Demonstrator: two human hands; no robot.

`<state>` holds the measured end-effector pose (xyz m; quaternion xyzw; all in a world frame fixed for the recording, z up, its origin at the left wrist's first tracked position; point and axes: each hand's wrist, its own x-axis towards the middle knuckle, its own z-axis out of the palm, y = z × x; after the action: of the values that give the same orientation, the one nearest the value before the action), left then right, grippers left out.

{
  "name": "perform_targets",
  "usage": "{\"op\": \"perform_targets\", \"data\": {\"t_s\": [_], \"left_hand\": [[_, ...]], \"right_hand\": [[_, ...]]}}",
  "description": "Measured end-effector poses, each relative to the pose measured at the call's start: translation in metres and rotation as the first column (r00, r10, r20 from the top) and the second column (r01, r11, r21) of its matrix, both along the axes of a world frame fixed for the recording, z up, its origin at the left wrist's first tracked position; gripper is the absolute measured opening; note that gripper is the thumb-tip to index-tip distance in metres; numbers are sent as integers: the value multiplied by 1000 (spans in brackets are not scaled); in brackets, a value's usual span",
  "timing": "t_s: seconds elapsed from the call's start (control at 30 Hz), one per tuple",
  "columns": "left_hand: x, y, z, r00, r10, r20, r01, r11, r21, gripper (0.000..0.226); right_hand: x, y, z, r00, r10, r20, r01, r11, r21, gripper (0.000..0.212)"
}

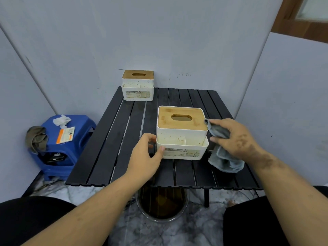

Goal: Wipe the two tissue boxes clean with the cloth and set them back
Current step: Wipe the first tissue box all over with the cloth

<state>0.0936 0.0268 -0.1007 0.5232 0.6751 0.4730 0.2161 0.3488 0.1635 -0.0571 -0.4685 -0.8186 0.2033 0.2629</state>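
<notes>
Fingers (215, 139) of the right hand (237, 139) are curled round a grey-blue cloth (224, 160), which is pressed against the right side wall of the near tissue box (182, 134); the loose end of the cloth hangs down to the worktop (110, 146). On the other side, the left hand (147, 153) is set against the box's left front corner, thumb on the front face and fingers bent round the left wall, so the box is braced between the two hands. This box stands near the middle of the slatted worktop, its wooden lid seated, and brown specks can be seen on its white front and in the open front compartments. A second tissue box (137, 85), likewise speckled, is left at the far left corner, well apart.

The right wall appears to be the face being wiped. For this to be done well, the brace should be kept firm so the box is not pushed across the slats, and the cloth should be drawn along the whole wall in overlapping strokes. The recessed compartments and the lid's edge would need a folded corner of cloth worked into them. The trailing end is best gathered up so it is not dragged over the worktop.
</notes>
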Motion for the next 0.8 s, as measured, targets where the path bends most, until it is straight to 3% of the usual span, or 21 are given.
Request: {"op": "perform_targets", "data": {"t_s": [0.1, 0.23, 0.4, 0.63, 0.8], "left_hand": [[-1, 0, -1, 999, -6, 39, 7, 1000, -17, 26], [-3, 1, -4, 996, -28, 84, 32, 998, -45, 27], [-1, 3, 0, 992, 25, 127, -21, 999, -26, 23], [-11, 9, 34, 981, 77, 177, -89, 994, 63, 11], [-27, 12, 59, 960, 63, 273, -92, 991, 95, 11]], "right_hand": [[3, -7, -2, 997, -10, -76, 2, 993, -116, 60], [3, -24, -4, 992, 105, -71, -120, 958, -262, 73], [-2, -25, -18, 985, 105, -139, -136, 963, -231, 91], [-12, -35, 0, 958, 92, -272, -137, 979, -149, 60], [-22, -51, 17, 913, 92, -397, -190, 958, -215, 43]]}}
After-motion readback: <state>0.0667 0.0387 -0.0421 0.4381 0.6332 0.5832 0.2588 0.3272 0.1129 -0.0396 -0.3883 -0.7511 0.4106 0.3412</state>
